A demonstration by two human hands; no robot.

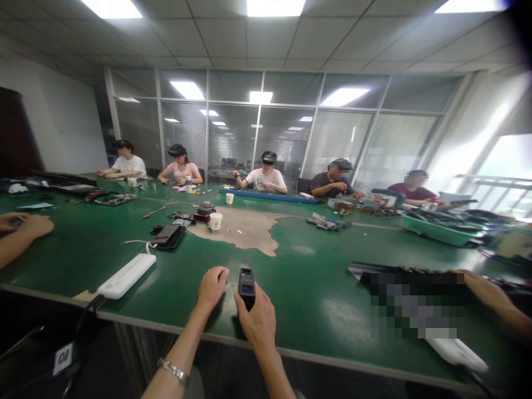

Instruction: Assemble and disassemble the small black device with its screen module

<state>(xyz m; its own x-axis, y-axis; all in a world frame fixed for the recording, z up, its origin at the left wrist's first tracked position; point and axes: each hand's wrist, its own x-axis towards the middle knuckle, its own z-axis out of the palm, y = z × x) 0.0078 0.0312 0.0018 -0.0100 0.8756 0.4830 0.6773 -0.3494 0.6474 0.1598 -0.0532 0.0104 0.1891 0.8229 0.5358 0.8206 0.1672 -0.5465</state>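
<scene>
A black handheld device point(246, 280) with buttons and a small bluish screen stands near the front edge of the green table. My right hand point(258, 318) is wrapped around its lower right side, thumb on the near left. Just to the left of the device, my left hand point(213, 288) rests at the tabletop with its fingers curled in. A small gap separates it from the device, and no object shows in it. The left wrist wears a metal band point(173, 372).
A white power strip point(127, 276) lies to my left, with dark electronic parts point(169, 235) behind it. Paper cups point(215, 221) stand near a brown sheet point(249, 230). Beside me are other people's hands point(31, 228). A green basket point(440, 230) stands at right; several people sit opposite.
</scene>
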